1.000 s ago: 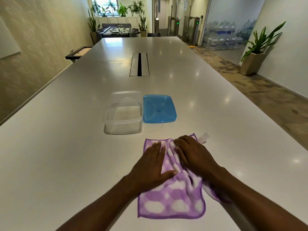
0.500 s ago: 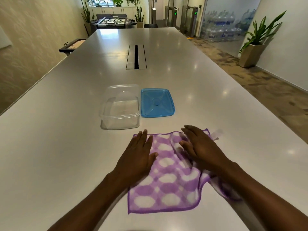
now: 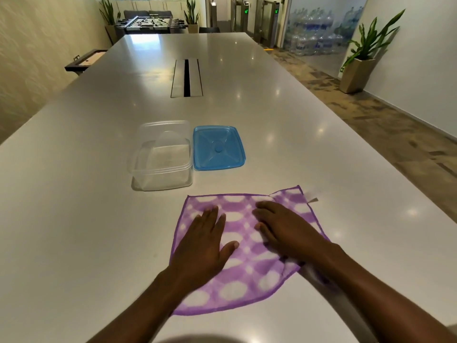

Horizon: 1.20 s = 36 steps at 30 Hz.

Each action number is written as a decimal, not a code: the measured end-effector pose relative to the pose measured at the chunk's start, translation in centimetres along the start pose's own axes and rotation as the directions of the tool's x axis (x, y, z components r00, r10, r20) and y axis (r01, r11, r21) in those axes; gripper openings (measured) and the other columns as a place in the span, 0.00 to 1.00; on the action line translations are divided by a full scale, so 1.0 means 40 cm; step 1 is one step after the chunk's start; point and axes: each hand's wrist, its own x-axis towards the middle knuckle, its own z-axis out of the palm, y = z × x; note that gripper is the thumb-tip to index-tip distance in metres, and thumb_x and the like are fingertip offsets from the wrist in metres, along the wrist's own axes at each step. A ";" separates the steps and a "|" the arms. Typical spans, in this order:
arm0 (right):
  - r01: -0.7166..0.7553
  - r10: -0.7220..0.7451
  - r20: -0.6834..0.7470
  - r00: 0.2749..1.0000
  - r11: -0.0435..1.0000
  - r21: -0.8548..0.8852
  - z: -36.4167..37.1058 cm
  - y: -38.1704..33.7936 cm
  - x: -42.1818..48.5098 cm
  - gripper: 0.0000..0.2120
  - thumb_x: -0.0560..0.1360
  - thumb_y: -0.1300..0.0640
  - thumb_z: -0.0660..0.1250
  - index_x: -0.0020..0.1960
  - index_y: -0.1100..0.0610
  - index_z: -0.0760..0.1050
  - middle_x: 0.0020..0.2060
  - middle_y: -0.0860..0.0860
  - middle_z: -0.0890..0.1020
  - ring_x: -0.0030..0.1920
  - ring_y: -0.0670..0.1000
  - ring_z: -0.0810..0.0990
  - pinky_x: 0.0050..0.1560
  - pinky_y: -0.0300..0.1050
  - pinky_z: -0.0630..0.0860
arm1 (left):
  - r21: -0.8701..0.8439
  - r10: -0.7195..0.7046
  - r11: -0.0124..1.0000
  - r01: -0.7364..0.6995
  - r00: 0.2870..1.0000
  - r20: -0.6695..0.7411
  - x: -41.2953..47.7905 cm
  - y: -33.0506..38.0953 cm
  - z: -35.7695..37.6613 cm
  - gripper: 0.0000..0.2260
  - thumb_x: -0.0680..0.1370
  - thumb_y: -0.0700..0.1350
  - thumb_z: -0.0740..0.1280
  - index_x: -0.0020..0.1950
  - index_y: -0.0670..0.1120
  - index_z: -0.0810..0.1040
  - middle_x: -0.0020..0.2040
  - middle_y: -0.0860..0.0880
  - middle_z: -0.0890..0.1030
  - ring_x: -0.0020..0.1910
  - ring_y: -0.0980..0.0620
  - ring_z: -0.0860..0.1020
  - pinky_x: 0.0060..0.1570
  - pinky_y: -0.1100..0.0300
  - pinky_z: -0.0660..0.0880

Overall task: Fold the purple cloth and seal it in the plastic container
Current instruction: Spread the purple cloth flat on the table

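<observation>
The clear plastic container [image 3: 162, 157] is sitting open on the long white table [image 3: 74, 219], and nothing can be seen lying inside it; only its own see-through walls and base are showing. Its blue lid [image 3: 218, 148] is lying flat on the table just to the right of it, close against its side and not on top of it. Nearer the person, the purple cloth [image 3: 247, 248] with its white blotches is lying spread out on the table, well short of the container and a little to the right, with one corner pointing toward the far right where a small pale tag is sticking out. Both hands are resting palm-down on the cloth. The left hand [image 3: 205, 243] is lying flat and released over the left half, fingers stretched forward and thumb out to the side. The right hand [image 3: 284, 231] is pressing on the right half with its fingers [image 3: 264, 211] extended and slightly curled, gripping nothing. The cloth's near right edge is passing under the right forearm and looks slightly rumpled there.
</observation>
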 end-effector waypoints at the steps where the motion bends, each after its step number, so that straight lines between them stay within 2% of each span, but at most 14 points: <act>1: -0.013 0.013 -0.005 1.000 1.000 0.027 -0.005 0.011 -0.004 0.19 0.80 0.50 0.55 0.68 0.55 0.70 0.69 0.54 0.72 0.67 0.50 0.69 0.66 0.43 0.65 | 0.001 0.006 1.000 -0.006 1.000 0.004 -0.004 -0.004 -0.006 0.34 0.74 0.69 0.44 0.77 0.54 0.44 0.78 0.53 0.43 0.73 0.59 0.38 0.71 0.60 0.39; 5: -0.059 0.080 -0.103 0.991 0.980 0.192 -0.042 0.053 0.004 0.14 0.80 0.54 0.57 0.60 0.56 0.77 0.59 0.54 0.79 0.58 0.51 0.76 0.59 0.41 0.69 | -0.073 0.017 0.997 -0.021 0.999 -0.051 -0.008 -0.009 -0.043 0.30 0.77 0.65 0.45 0.76 0.53 0.56 0.78 0.51 0.53 0.76 0.53 0.53 0.74 0.56 0.52; 7: -0.105 0.140 -0.206 0.969 0.979 0.175 -0.063 0.093 0.028 0.11 0.78 0.59 0.61 0.57 0.59 0.79 0.56 0.56 0.80 0.55 0.55 0.78 0.56 0.41 0.70 | -0.056 0.024 0.998 -0.034 0.985 -0.171 0.018 -0.016 -0.069 0.24 0.80 0.58 0.49 0.74 0.50 0.63 0.77 0.49 0.60 0.74 0.50 0.61 0.72 0.53 0.60; 9: -0.197 0.217 -0.217 0.952 0.974 0.112 -0.083 0.135 0.051 0.12 0.76 0.61 0.63 0.58 0.61 0.78 0.57 0.58 0.80 0.55 0.59 0.78 0.56 0.45 0.72 | 0.018 0.050 0.999 -0.047 0.969 -0.240 0.064 -0.025 -0.092 0.20 0.82 0.51 0.53 0.73 0.48 0.63 0.77 0.47 0.60 0.74 0.48 0.62 0.72 0.52 0.60; 11: -0.234 0.233 -0.111 0.966 0.972 -0.001 -0.095 0.165 0.066 0.14 0.76 0.59 0.62 0.60 0.61 0.76 0.59 0.58 0.78 0.57 0.61 0.76 0.57 0.51 0.74 | 0.113 0.084 0.991 -0.065 0.981 -0.175 0.117 -0.033 -0.106 0.23 0.81 0.46 0.54 0.76 0.47 0.57 0.78 0.46 0.54 0.76 0.48 0.55 0.74 0.51 0.55; 14: -0.163 0.168 0.024 0.985 0.974 -0.156 -0.095 0.186 0.080 0.09 0.75 0.60 0.61 0.52 0.58 0.76 0.51 0.56 0.79 0.53 0.60 0.75 0.50 0.53 0.73 | 0.266 0.054 0.962 -0.057 0.998 0.019 0.171 -0.040 -0.111 0.31 0.77 0.43 0.58 0.77 0.45 0.47 0.79 0.44 0.49 0.77 0.47 0.47 0.76 0.49 0.48; 17: -0.200 0.211 0.059 0.976 0.968 -0.155 -0.108 0.195 0.089 0.05 0.74 0.57 0.64 0.47 0.56 0.77 0.46 0.55 0.79 0.49 0.58 0.77 0.44 0.51 0.75 | 0.297 0.015 0.954 -0.032 0.998 0.057 0.175 -0.045 -0.104 0.29 0.78 0.47 0.56 0.77 0.44 0.49 0.76 0.42 0.60 0.75 0.44 0.58 0.74 0.46 0.53; 20: -0.179 0.206 0.120 0.971 0.962 -0.208 -0.119 0.203 0.081 0.04 0.72 0.54 0.65 0.40 0.54 0.72 0.44 0.53 0.77 0.47 0.56 0.77 0.38 0.47 0.71 | 0.326 0.077 0.943 -0.061 0.996 -0.038 0.159 -0.063 -0.107 0.22 0.77 0.50 0.56 0.70 0.45 0.64 0.62 0.43 0.76 0.59 0.45 0.73 0.63 0.50 0.67; 22: -0.170 0.209 0.144 0.967 0.955 -0.243 -0.129 0.201 0.072 0.05 0.70 0.54 0.65 0.39 0.53 0.70 0.44 0.52 0.77 0.46 0.55 0.76 0.36 0.46 0.69 | 0.322 0.084 0.945 -0.063 0.995 -0.052 0.147 -0.074 -0.125 0.14 0.75 0.50 0.58 0.57 0.48 0.73 0.53 0.46 0.79 0.51 0.47 0.75 0.49 0.55 0.70; 26: -0.202 0.228 0.081 0.970 0.948 -0.247 -0.190 0.189 0.078 0.05 0.68 0.60 0.64 0.40 0.52 0.71 0.45 0.52 0.78 0.46 0.56 0.77 0.36 0.44 0.66 | 0.290 0.036 0.957 -0.008 0.995 -0.092 0.125 -0.092 -0.195 0.08 0.71 0.50 0.61 0.46 0.49 0.75 0.49 0.48 0.79 0.50 0.47 0.76 0.38 0.56 0.65; 28: -0.227 0.215 -0.080 0.973 0.954 -0.197 -0.246 0.173 0.080 0.08 0.66 0.62 0.66 0.39 0.51 0.70 0.42 0.52 0.76 0.44 0.58 0.77 0.36 0.44 0.64 | 0.275 0.048 0.962 0.005 0.982 -0.184 0.113 -0.093 -0.262 0.09 0.70 0.50 0.60 0.46 0.49 0.74 0.49 0.47 0.79 0.50 0.45 0.77 0.38 0.55 0.67; 31: -0.232 0.149 -0.484 0.862 0.966 -0.115 -0.348 0.143 0.068 0.08 0.67 0.65 0.67 0.39 0.55 0.70 0.41 0.57 0.74 0.40 0.60 0.74 0.37 0.45 0.63 | 0.271 0.093 0.962 0.027 0.902 -0.421 0.078 -0.080 -0.399 0.10 0.67 0.53 0.60 0.43 0.49 0.75 0.43 0.42 0.82 0.42 0.40 0.79 0.35 0.56 0.66; 33: -0.208 0.077 -0.703 0.707 0.973 -0.102 -0.412 0.127 0.042 0.07 0.67 0.68 0.65 0.39 0.58 0.69 0.39 0.61 0.73 0.40 0.60 0.71 0.38 0.44 0.58 | 0.227 0.103 0.973 0.036 0.815 -0.570 0.037 -0.075 -0.492 0.09 0.67 0.54 0.62 0.42 0.50 0.73 0.35 0.43 0.79 0.33 0.41 0.75 0.33 0.58 0.64; 36: -0.186 -0.019 -0.869 0.495 0.974 -0.127 -0.466 0.103 -0.023 0.04 0.66 0.67 0.61 0.40 0.60 0.69 0.38 0.62 0.72 0.41 0.61 0.69 0.38 0.44 0.59 | 0.249 0.185 0.968 -0.031 0.761 -0.622 -0.030 -0.080 -0.592 0.06 0.69 0.52 0.64 0.42 0.53 0.70 0.32 0.48 0.72 0.31 0.47 0.69 0.32 0.56 0.67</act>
